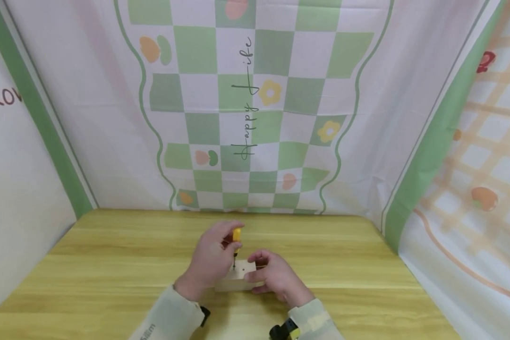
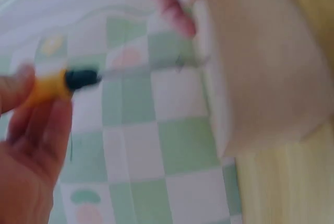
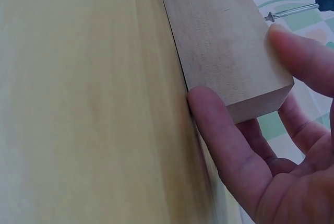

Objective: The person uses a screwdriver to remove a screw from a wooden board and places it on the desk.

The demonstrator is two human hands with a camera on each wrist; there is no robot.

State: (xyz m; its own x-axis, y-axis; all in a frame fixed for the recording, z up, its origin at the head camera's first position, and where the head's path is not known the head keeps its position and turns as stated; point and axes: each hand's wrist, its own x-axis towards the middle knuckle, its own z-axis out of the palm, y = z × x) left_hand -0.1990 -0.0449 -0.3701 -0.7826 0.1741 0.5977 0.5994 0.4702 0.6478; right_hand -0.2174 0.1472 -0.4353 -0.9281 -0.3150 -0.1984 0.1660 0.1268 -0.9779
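Observation:
My left hand pinches the yellow handle of a screwdriver, which stands upright over a pale wooden block. Below its black collar, the metal shaft reaches down to a small screw at the block's top face. How deep the screw sits is too small to tell. A dark dot, perhaps a hole, shows on the same face to the right of the shaft. With thumb and fingers round the block's right end, my right hand holds it on the table. The left wrist view is blurred.
The wood-grain table runs back to a hanging cloth with green checks and lettering. More patterned cloth hangs on the right, and a white cloth with a green band borders the left. Dark wrist straps sit at both cuffs.

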